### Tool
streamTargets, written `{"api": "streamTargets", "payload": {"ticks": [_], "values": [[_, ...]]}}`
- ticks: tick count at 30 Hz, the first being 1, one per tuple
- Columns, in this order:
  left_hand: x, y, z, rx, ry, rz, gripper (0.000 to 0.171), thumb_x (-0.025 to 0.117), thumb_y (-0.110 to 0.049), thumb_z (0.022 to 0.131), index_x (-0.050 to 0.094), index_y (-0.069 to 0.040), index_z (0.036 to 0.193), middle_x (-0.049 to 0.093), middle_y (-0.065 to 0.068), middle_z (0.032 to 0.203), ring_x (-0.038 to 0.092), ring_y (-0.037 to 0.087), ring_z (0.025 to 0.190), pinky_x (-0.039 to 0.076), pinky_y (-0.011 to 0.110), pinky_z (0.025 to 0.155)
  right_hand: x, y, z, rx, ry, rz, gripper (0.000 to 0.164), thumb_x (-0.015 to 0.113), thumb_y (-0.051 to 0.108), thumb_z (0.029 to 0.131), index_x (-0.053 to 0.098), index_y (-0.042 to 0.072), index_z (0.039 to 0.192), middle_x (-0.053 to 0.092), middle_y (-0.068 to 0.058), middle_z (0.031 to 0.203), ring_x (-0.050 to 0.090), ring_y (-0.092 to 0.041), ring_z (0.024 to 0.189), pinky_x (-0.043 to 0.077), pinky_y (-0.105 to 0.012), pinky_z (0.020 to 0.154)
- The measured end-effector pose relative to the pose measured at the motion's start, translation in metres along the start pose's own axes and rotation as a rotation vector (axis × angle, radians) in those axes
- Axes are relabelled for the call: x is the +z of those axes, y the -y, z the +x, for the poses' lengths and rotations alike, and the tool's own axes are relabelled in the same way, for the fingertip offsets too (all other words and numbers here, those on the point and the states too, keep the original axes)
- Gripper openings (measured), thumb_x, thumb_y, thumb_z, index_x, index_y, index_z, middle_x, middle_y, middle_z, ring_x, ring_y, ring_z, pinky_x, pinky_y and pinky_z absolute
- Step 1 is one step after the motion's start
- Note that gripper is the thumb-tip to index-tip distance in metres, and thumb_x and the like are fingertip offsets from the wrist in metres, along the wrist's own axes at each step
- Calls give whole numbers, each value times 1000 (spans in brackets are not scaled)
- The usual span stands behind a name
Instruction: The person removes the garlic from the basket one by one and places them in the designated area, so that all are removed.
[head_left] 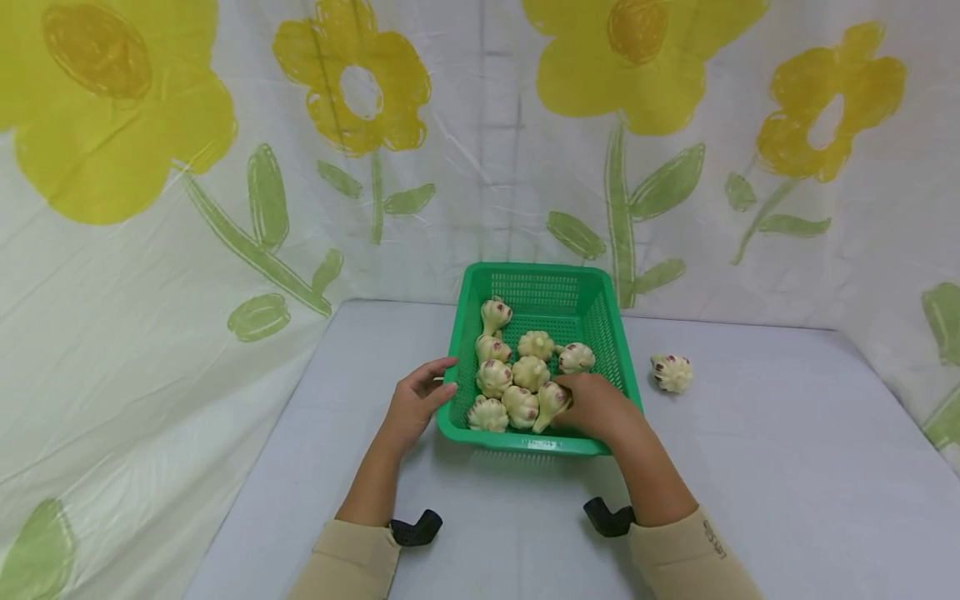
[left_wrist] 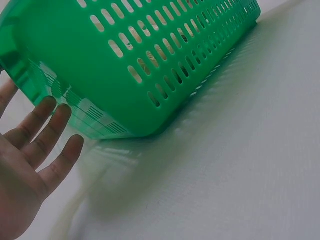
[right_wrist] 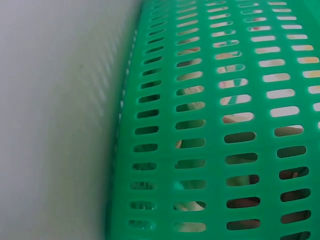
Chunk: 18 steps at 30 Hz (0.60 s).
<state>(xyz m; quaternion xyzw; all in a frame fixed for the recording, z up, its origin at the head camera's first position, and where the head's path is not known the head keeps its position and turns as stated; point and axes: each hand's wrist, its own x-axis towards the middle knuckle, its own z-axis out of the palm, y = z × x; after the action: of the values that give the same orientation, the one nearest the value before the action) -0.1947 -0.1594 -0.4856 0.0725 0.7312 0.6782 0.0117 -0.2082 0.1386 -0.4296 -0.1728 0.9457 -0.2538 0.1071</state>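
A green plastic basket (head_left: 536,444) with slotted walls holds several pale garlic bulbs (head_left: 493,377) with purple marks, mostly in its left and front part. My right hand (head_left: 600,408) reaches inside over the front right and grips a garlic bulb (head_left: 553,404), its stem pointing down toward the front wall. That hand is hidden behind the slotted basket wall (right_wrist: 215,120) in the right wrist view. At the left rim is my left hand (head_left: 415,404), fingers spread and fairly straight, fingertips right at the basket side, as the left wrist view (left_wrist: 45,145) also shows.
One more garlic bulb (head_left: 672,372) lies on the white table (head_left: 765,467), right of the basket. Behind the table hangs a white curtain (head_left: 465,192) with yellow flowers. A black wrist-camera mount (head_left: 416,529) sticks out from the left wrist, another (head_left: 607,518) from the right.
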Motion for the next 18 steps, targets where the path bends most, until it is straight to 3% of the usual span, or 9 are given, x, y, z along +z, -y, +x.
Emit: {"api": "streamTargets", "payload": {"ticks": [7,14,18], "values": [[0,0,-1,13,1,-10,43,67,-22,94,58,-12,135,55,15,130,59,22,113,52,24,89,-3,0,-2,-14,-30,30,59,82,19,78,62,2,131,68,-14,121,64,-29,109,52,-47,89],[0,-1,-1,12,4,-12,43,67,-21,94,58,-11,135,55,15,131,58,27,115,52,24,89,-5,-2,-1,-16,-35,72,57,81,21,81,61,7,132,68,-8,110,60,-18,88,50,-37,74],[0,-1,-1,9,6,-16,43,67,-21,94,58,-11,135,55,15,131,59,25,114,52,24,88,-5,-2,-2,2,-43,90,62,79,26,83,57,6,137,66,-12,121,62,-26,102,52,-43,83]]}}
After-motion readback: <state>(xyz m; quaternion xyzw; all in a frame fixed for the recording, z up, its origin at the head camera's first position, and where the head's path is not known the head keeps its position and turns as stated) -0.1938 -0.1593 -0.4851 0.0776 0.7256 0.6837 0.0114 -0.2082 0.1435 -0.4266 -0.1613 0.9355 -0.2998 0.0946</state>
